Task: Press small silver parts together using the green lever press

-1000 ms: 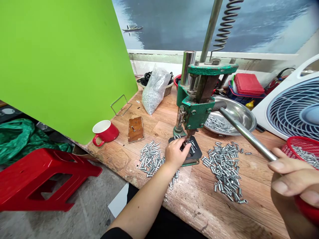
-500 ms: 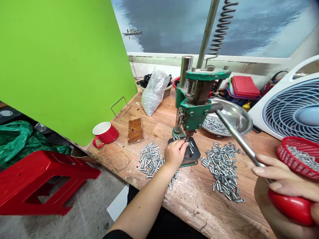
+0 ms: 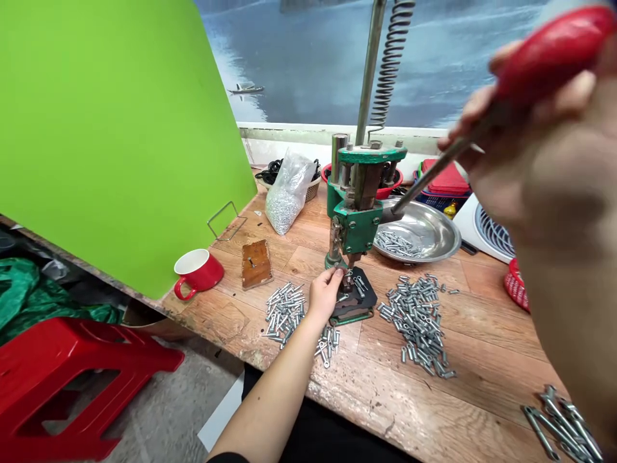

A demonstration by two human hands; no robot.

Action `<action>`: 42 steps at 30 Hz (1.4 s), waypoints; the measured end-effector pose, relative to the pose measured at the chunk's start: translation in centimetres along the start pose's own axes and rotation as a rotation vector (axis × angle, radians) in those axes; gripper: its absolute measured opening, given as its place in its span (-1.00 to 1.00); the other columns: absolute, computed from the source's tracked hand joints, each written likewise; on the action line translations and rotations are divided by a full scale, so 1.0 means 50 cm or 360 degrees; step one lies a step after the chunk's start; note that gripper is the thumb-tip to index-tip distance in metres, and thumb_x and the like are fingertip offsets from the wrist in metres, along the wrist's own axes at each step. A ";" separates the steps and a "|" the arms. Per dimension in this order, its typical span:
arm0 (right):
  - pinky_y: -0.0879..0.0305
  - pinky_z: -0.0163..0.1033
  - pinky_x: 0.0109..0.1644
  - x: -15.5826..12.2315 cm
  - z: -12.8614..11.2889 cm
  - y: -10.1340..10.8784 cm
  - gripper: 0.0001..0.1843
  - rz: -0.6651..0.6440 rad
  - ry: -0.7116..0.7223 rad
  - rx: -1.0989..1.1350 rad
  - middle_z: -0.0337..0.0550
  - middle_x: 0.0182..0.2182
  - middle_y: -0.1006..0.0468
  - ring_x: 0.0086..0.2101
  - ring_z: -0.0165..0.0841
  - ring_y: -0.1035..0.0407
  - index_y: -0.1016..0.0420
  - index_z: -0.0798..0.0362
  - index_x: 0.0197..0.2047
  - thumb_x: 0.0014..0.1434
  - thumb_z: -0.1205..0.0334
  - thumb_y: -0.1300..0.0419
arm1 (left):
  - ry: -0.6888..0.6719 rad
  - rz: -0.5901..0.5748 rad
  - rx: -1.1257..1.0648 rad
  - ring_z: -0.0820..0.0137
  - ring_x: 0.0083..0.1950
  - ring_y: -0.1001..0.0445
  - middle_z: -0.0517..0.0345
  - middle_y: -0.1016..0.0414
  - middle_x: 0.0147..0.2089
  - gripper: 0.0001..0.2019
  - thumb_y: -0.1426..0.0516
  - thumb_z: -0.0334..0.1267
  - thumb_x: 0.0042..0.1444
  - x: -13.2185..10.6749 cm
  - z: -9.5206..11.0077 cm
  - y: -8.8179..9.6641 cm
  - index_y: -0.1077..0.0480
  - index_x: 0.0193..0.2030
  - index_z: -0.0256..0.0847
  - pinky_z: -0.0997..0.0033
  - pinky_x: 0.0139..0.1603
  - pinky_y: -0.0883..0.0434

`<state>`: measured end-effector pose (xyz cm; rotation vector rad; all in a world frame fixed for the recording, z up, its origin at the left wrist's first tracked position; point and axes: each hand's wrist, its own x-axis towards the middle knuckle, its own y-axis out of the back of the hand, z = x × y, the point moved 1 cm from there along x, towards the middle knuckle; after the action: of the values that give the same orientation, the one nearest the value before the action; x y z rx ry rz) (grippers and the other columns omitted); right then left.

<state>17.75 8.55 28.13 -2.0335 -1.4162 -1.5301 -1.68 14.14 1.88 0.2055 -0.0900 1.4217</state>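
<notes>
A green hand press [image 3: 355,215] stands on the wooden bench [image 3: 380,392]. My left hand [image 3: 325,294] is at its black base plate [image 3: 355,301], fingers pinched on a small metal piece under the ram. My right hand [image 3: 525,122] is raised high at the upper right, wrapped round the red grip [image 3: 549,48] of the press lever [image 3: 429,177]. Small metal tubes lie in piles left [image 3: 284,312] and right [image 3: 419,321] of the base.
A steel bowl [image 3: 424,235] with more tubes sits behind the press. A red cup [image 3: 197,271], a wooden block [image 3: 254,263] and a plastic bag of parts [image 3: 285,193] lie to the left. A green board [image 3: 110,128] leans at left; a red stool [image 3: 72,379] stands below.
My right hand has swung the lever's red grip from low at the right up to the top right. My left hand stays at the base plate. The view has pulled back.
</notes>
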 end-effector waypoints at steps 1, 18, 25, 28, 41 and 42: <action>-0.28 -0.30 -0.14 0.035 0.005 -0.011 -0.13 -0.0050 -0.0115 0.0193 -0.02 -0.01 -0.25 -0.12 -0.50 -0.30 0.00 0.23 0.18 0.16 -0.10 0.75 | 0.0007 0.0013 -0.0028 0.31 -0.18 -0.46 0.09 -0.54 -0.23 -0.67 -0.06 -0.07 0.08 0.001 -0.002 0.001 -0.48 -0.21 -0.27 0.42 -0.17 -0.34; -0.19 -0.17 -0.03 -0.394 0.164 -0.254 -0.74 -0.0766 -0.0264 -0.0500 -0.10 -0.18 -0.41 -0.14 -0.32 -0.25 -0.38 0.07 -0.08 0.24 0.18 0.00 | -0.0017 0.0058 -0.0195 0.32 -0.15 -0.46 0.06 -0.53 -0.21 -0.72 -0.03 -0.11 0.12 -0.017 -0.013 0.009 -0.45 -0.23 -0.25 0.37 -0.07 -0.34; -0.13 -0.18 -0.06 -0.381 0.169 -0.278 -0.68 -0.0935 -0.0105 -0.0778 -0.05 -0.27 -0.39 -0.17 -0.29 -0.20 -0.45 0.06 -0.16 0.28 0.13 0.08 | 0.0033 -0.0001 -0.0330 0.33 -0.19 -0.47 0.05 -0.53 -0.27 -0.69 -0.02 -0.09 0.12 -0.011 -0.017 0.014 -0.44 -0.25 -0.29 0.36 -0.10 -0.36; -0.12 -0.20 -0.07 -0.384 0.169 -0.278 -0.66 -0.0947 -0.0093 -0.0799 -0.04 -0.29 -0.38 -0.18 -0.30 -0.19 -0.45 0.09 -0.20 0.29 0.13 0.09 | 0.0075 0.0006 -0.0396 0.33 -0.21 -0.48 0.05 -0.53 -0.28 -0.68 -0.02 -0.07 0.11 -0.008 -0.022 0.013 -0.43 -0.26 -0.29 0.35 -0.11 -0.37; -0.17 -0.36 -0.22 -0.336 0.196 -0.275 -0.78 -0.1012 -0.0700 -0.0169 -0.22 -0.36 -0.45 -0.31 -0.44 -0.31 -0.45 0.08 -0.31 0.21 0.17 -0.04 | 0.0042 -0.0035 -0.0357 0.35 -0.22 -0.46 0.07 -0.52 -0.29 -0.70 -0.03 -0.08 0.10 -0.003 -0.031 0.016 -0.43 -0.28 -0.29 0.35 -0.08 -0.35; -0.17 -0.36 -0.21 -0.341 0.193 -0.271 -0.75 -0.0960 -0.0732 -0.0177 -0.20 -0.33 -0.45 -0.30 -0.43 -0.31 -0.44 0.09 -0.28 0.23 0.15 -0.01 | 0.0053 -0.0032 -0.0363 0.35 -0.22 -0.46 0.06 -0.52 -0.29 -0.69 -0.03 -0.08 0.10 -0.003 -0.031 0.016 -0.43 -0.28 -0.29 0.34 -0.08 -0.35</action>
<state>13.16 12.45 5.08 -2.2480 -2.3373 -1.3972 -2.59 14.41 0.39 -0.0054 -0.2206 1.3824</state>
